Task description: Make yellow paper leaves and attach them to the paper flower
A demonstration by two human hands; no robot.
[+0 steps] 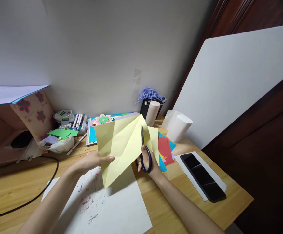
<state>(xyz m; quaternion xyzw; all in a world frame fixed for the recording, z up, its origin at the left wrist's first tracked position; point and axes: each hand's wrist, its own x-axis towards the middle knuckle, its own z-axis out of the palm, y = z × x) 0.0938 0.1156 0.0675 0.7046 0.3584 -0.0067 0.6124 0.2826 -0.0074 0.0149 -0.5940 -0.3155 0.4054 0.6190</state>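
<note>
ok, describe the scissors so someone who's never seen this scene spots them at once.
Start at the wooden desk, then find the creased yellow sheet held up above it. Toward that sheet's right side, in the right hand, are the scissors. Unlike the pale sheet beside them, they have a dark looped handle and narrow pointed blade.
</note>
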